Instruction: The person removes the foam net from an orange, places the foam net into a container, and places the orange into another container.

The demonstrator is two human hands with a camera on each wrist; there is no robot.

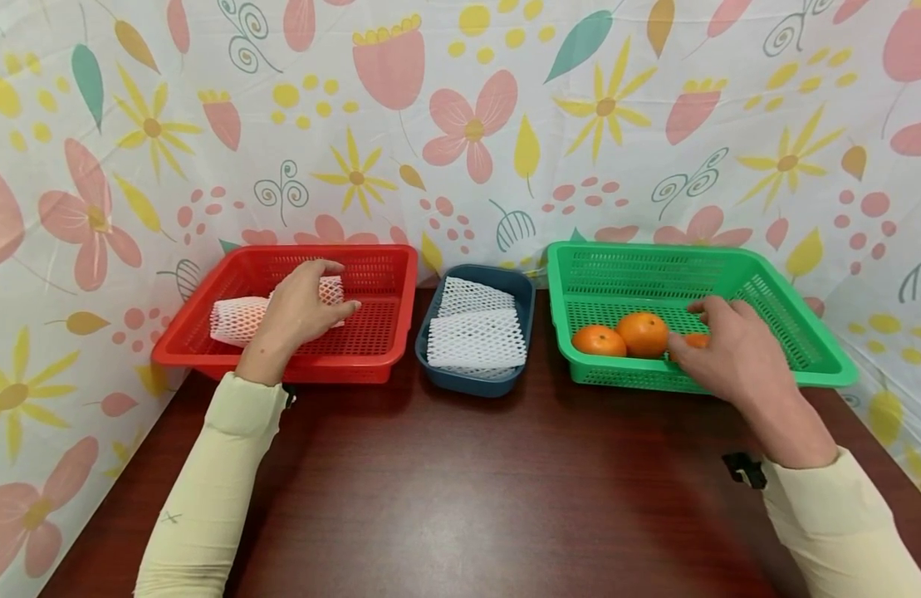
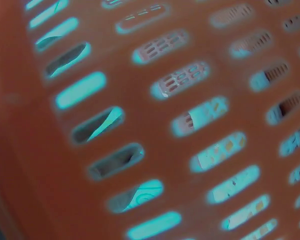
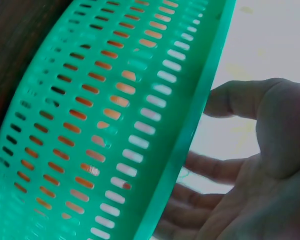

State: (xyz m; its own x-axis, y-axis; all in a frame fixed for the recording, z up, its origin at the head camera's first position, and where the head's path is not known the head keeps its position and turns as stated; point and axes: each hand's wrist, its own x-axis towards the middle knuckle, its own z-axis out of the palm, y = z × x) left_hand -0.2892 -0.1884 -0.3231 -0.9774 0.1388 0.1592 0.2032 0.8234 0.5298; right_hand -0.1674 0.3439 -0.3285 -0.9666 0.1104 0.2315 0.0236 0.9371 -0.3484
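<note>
My left hand (image 1: 303, 307) hovers over the red basket (image 1: 400, 307), thumb and forefinger apart with a gap between them. Beneath it are oranges in white foam net sleeves; one sleeved orange (image 1: 237, 321) shows at the left, and another sleeved orange (image 1: 330, 289) is partly covered by the hand. Over the front rim of the green basket (image 1: 819, 357) reaches my right hand (image 1: 744, 349), its thumb and fingers spread around a mostly hidden orange (image 1: 698, 340). Two bare oranges sit to its left, one orange (image 1: 643, 335) beside another orange (image 1: 599, 340).
Between the baskets stands a dark blue bin (image 1: 475, 384) holding white foam net sleeves (image 1: 478, 336). All three containers line the back of a dark brown table (image 1: 445, 490), against a flower-patterned curtain (image 1: 467, 199). Basket walls fill much of both wrist views.
</note>
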